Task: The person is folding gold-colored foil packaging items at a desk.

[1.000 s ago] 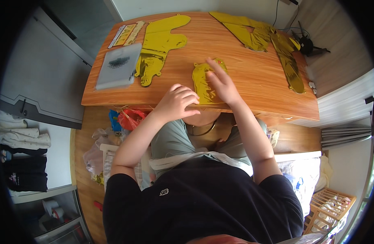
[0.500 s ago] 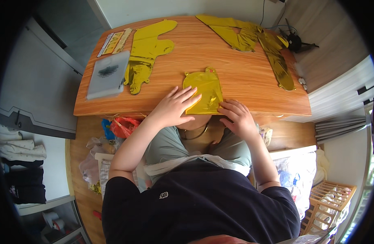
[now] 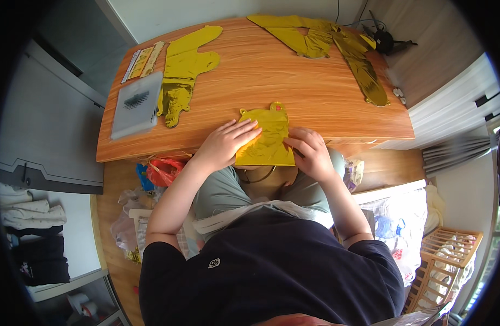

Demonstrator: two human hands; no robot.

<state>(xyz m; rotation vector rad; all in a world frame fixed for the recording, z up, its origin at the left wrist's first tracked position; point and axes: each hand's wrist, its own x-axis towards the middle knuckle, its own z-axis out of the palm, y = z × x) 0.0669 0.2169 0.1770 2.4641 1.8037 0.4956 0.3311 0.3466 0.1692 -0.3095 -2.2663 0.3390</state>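
Note:
A folded gold foil balloon (image 3: 269, 138) lies in front of me, its lower part overhanging the table's near edge. Small round tabs stick out along its far side, one with a reddish mark. My left hand (image 3: 228, 142) rests on the balloon's left side, fingers stretched out flat. At the right edge, my right hand (image 3: 310, 153) has bent fingers over the foil and the thumb close below them, pinching that edge. Another flat gold foil balloon (image 3: 187, 68) lies at the table's left. A third gold foil piece, angular and long-limbed (image 3: 315, 41), is spread at the far right.
On the wooden table (image 3: 233, 81) a clear plastic sleeve (image 3: 136, 106) and small printed strips (image 3: 144, 61) lie at the left. A black device with cables (image 3: 385, 41) stands at the far right corner. Below are a red plastic bag (image 3: 166, 171) and a wooden rack (image 3: 445, 266).
The near foil balloon has slid toward me, past the table edge, and looks more wrinkled. Both hands stay on it; the right fingers have bent in at its edge. The view has shifted slightly.

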